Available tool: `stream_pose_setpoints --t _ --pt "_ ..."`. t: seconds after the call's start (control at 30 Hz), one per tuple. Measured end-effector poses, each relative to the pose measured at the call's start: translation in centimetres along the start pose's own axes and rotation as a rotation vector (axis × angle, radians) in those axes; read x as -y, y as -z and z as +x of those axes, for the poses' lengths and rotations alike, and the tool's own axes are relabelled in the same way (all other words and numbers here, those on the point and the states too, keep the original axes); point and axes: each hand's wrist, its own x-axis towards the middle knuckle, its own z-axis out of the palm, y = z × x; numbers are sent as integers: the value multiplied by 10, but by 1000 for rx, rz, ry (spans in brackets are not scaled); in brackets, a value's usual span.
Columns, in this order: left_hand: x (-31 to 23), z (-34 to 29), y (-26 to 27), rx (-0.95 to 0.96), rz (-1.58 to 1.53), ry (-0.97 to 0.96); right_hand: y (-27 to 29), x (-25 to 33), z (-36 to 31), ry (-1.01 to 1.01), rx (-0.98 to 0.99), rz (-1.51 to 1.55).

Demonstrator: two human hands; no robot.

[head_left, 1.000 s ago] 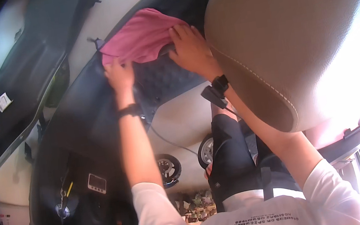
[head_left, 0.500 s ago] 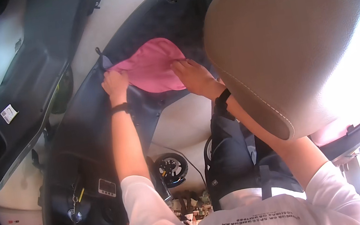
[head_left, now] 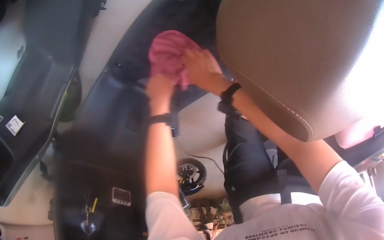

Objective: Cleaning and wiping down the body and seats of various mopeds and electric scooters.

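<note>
A pink cloth [head_left: 166, 49], bunched into folds, is between my two hands over the dark floor panel of a black scooter body [head_left: 117, 116]. My left hand [head_left: 160, 86] grips its lower left part, the fingertips partly hidden by the folds. On the cloth's right side, my right hand [head_left: 200, 66] is closed on the fabric, slightly blurred by motion. A dark band circles each wrist.
A large brown padded seat [head_left: 309, 43] rises close beside my right arm. Keys [head_left: 87, 219] hang from the scooter's front near a small display [head_left: 121, 196]. Another dark scooter [head_left: 26, 110] stands at the left. A wheel [head_left: 191, 173] shows below my left arm.
The pink cloth was spread out flat between my hands and is now gathered up. My left hand has moved right, bringing the hands closer together. A small grey tab beside the cloth is out of sight.
</note>
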Motion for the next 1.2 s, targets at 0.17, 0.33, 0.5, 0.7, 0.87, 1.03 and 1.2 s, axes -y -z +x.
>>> stream_pose_setpoints --t 0.17,0.33,0.5,0.7,0.87,1.03,1.2 --pt "-3 -2 -10 -61 -187 191 17 -30 -34 147 -67 -290" --pt "115 34 24 -269 -245 195 44 3 -32 223 74 -327" --pt "7 90 34 -314 -514 181 75 -36 -38 109 -415 -158" --pt "-58 60 26 -555 -682 -271 93 5 -20 -223 170 316" --pt "-151 20 61 114 -1273 -677 72 -40 -61 -142 -102 -92" --pt "-120 -2 31 156 -927 -556 48 -36 -70 -110 -154 -188" --pt "-43 -10 -16 -402 -777 -515 25 -42 -25 -55 -306 -216"
